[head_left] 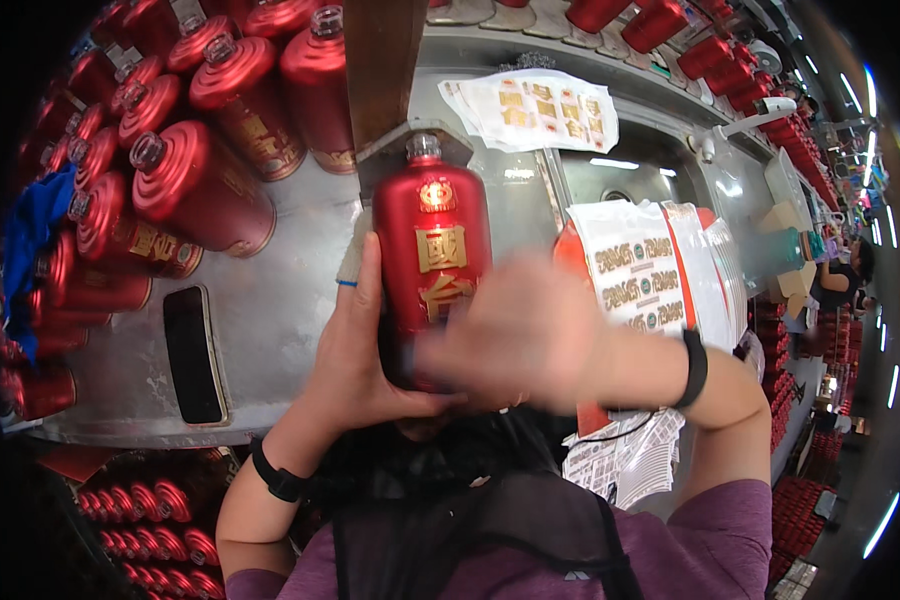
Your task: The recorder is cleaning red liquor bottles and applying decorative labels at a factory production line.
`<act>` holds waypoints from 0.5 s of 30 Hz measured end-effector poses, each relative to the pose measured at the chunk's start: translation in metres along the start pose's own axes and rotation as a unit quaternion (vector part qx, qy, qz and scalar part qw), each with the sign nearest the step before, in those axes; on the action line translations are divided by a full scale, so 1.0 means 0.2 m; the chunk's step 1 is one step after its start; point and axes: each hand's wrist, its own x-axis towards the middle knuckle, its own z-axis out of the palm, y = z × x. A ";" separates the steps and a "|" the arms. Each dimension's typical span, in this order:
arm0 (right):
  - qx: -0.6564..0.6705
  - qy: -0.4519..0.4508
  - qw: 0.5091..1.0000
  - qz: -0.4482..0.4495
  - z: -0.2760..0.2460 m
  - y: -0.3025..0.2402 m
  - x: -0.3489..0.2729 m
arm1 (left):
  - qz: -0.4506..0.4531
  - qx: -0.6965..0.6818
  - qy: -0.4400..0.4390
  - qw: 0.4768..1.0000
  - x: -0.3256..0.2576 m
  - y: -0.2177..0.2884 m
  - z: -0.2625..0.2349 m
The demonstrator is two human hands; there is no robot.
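A red bottle (430, 215) with gold characters and a clear glass neck lies in front of me, its neck pointing away. My left hand (355, 365) grips it around the left side and the base, thumb along the near end. A light finger cover with a blue edge shows on one finger. Over the lower right of the bottle's front is my right hand (535, 335), badly smeared by motion. Its fingers cannot be made out, nor whether they hold anything. Part of the lower gold lettering is hidden behind it.
Several similar red bottles (205, 190) crowd the left. A black phone (194, 355) lies on the metal table (270, 330). Sheets of gold decals (625, 265) are stacked right, another decal sheet (535, 110) lies beyond. A sink (620, 175) with a white faucet (750, 122) is at far right.
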 end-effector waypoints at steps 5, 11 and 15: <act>0.032 0.065 0.995 0.068 0.00 0.09 0.09 | -0.017 -0.024 0.001 1.000 -0.01 0.02 0.02; 0.027 -0.019 0.995 -0.091 0.08 -0.09 -0.06 | -0.067 -0.062 0.002 0.996 -0.04 0.00 0.03; -0.074 -0.083 0.992 0.063 -0.10 0.09 0.05 | -0.035 -0.052 0.012 0.998 -0.01 0.03 0.01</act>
